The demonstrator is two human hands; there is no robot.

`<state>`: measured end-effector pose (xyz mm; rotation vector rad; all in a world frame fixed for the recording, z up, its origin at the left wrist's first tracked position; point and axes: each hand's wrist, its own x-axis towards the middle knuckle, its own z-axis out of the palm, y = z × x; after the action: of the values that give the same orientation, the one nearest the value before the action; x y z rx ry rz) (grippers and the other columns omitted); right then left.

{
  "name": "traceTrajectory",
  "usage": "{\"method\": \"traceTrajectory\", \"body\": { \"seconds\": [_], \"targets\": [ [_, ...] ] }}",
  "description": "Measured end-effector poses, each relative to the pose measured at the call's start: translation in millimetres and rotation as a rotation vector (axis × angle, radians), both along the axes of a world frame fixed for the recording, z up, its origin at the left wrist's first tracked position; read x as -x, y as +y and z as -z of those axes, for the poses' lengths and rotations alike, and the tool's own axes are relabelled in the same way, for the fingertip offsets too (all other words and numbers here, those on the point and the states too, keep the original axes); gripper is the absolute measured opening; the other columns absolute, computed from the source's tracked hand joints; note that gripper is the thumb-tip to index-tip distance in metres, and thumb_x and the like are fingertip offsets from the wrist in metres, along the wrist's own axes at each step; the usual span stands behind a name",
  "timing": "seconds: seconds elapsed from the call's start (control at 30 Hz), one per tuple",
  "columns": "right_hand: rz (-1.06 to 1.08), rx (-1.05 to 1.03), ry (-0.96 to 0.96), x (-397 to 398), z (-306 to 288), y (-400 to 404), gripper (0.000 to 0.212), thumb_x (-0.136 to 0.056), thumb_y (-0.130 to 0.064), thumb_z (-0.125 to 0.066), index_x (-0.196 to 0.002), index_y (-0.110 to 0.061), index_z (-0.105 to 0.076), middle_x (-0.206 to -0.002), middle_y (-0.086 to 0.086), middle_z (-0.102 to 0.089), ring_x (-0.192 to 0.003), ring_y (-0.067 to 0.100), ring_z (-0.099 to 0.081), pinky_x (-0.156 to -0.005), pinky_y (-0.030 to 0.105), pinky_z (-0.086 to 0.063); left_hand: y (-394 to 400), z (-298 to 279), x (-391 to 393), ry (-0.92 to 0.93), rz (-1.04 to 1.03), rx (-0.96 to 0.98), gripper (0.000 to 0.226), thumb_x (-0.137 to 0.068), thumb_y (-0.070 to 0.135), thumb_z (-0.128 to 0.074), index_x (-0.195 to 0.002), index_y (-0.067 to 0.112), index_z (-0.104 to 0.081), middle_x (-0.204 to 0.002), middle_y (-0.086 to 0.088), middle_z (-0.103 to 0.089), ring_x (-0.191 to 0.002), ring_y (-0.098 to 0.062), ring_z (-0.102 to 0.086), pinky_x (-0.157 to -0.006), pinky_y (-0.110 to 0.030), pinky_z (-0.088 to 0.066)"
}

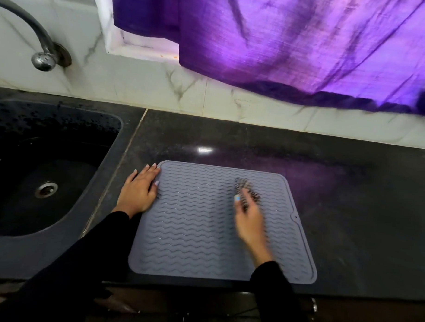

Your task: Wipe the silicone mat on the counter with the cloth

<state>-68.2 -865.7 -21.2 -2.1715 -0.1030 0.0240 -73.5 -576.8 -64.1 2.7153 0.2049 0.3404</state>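
Dark counter (pixel 349 213) — ribbed grey mat (pixel 192 220); left hand (pixel 138 192) flat, right hand (pixel 249 220) blurred, grip unclear.

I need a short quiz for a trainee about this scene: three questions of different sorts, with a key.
1. True or false: the left hand rests flat on the left edge of the mat.
2. Which side of the mat is the sink on? A) left B) right C) behind
3. Fill in: the blurred right hand moves a ____ over the mat.

Key: 1 true; 2 A; 3 cloth, blurred, on the mat's upper right part.
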Motion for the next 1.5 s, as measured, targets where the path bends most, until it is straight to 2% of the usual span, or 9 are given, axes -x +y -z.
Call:
{"method": "traceTrajectory", "body": {
  "seconds": [0.1,0.37,0.47,0.57,0.63,0.93,1.17,1.4,1.5],
  "targets": [
    [-0.182,0.596,-0.218,25,24,17,0.069,-0.092,-0.048,-0.011,-0.147,-0.007,-0.012,-0.156,0.008,-0.006,-0.145,0.021,-0.003,-0.117,0.032,0.005,0,0,-1,-0.005,0.003,-0.014,0.076,-0.08,0.05,-0.011,-0.141,0.015,-0.038,-0.149,-0.002,-0.035,-0.14,-0.016,-0.028,-0.115,-0.038,-0.014],
    [-0.304,0.613,0.066,-4,16,15,0.064,-0.098,-0.047,-0.022,-0.148,-0.019,0.006,-0.154,-0.002,0.02,-0.142,0.012,0.018,-0.111,0.028,0.015,3,3,-2,-0.004,0.029,-0.052,0.073,-0.082,0.048,-0.011,-0.142,0.015,-0.037,-0.149,-0.002,-0.035,-0.14,-0.018,-0.028,-0.114,-0.04,-0.015],
    [-0.239,0.25,0.163,-10,5,14,0.054,-0.1,-0.038,-0.03,-0.148,-0.019,-0.016,-0.156,-0.007,0.0,-0.144,0.01,0.003,-0.114,0.027,0.003,2,2,-3,0.014,0.032,-0.015,0.068,-0.085,0.046,-0.016,-0.142,0.015,-0.036,-0.151,-0.002,-0.032,-0.141,-0.018,-0.025,-0.115,-0.04,-0.012],
    [-0.075,-0.659,0.429,-18,-17,-1,0.044,-0.101,-0.024,-0.03,-0.138,-0.004,-0.04,-0.145,0.007,-0.04,-0.133,0.02,-0.039,-0.101,0.019,-0.037,2,-6,1,0.008,0.031,0.167,0.063,-0.087,0.042,-0.024,-0.14,0.011,-0.039,-0.149,-0.006,-0.035,-0.141,-0.019,-0.026,-0.115,-0.039,-0.012],
    [0.009,-0.733,0.384,-19,-30,-9,0.045,-0.102,-0.025,-0.025,-0.134,-0.002,-0.045,-0.136,0.008,-0.05,-0.121,0.016,-0.051,-0.085,0.014,-0.048,2,-10,7,0.004,0.005,0.303,0.061,-0.088,0.039,-0.029,-0.139,0.008,-0.039,-0.148,-0.01,-0.036,-0.14,-0.022,-0.028,-0.115,-0.038,-0.013],
    [-0.249,0.655,-0.069,70,8,66,0.067,-0.097,-0.045,-0.026,-0.148,-0.011,0.001,-0.157,0.008,0.009,-0.144,0.023,0.01,-0.118,0.038,0.005,-23,-1,70,0.093,-0.051,-0.006,0.078,-0.083,0.052,-0.004,-0.145,0.01,-0.027,-0.155,-0.006,-0.02,-0.144,-0.018,-0.013,-0.116,-0.039,-0.003],
    [-0.319,0.707,0.047,58,7,66,0.068,-0.097,-0.047,-0.024,-0.148,-0.015,0.008,-0.155,0.006,0.02,-0.142,0.019,0.019,-0.117,0.036,0.011,-28,1,76,0.093,-0.058,-0.085,0.074,-0.085,0.046,-0.003,-0.146,0.01,-0.025,-0.155,-0.005,-0.02,-0.144,-0.018,-0.013,-0.116,-0.041,-0.004],
    [-0.292,0.487,0.102,52,4,62,0.057,-0.098,-0.045,-0.026,-0.149,-0.025,-0.009,-0.156,-0.005,0.009,-0.143,0.013,0.011,-0.114,0.032,0.011,-29,-1,77,0.115,-0.041,-0.087,0.074,-0.084,0.045,-0.003,-0.146,0.011,-0.023,-0.156,-0.005,-0.018,-0.145,-0.018,-0.01,-0.116,-0.04,-0.002],
    [-0.162,-0.091,0.31,46,-12,60,0.048,-0.099,-0.036,-0.033,-0.145,-0.023,-0.029,-0.155,-0.007,-0.014,-0.143,0.014,-0.01,-0.115,0.037,-0.004,-28,-4,79,0.128,-0.033,-0.064,0.069,-0.086,0.042,-0.008,-0.146,0.011,-0.022,-0.156,-0.005,-0.018,-0.145,-0.018,-0.01,-0.117,-0.04,-0.001]
  ]
}}
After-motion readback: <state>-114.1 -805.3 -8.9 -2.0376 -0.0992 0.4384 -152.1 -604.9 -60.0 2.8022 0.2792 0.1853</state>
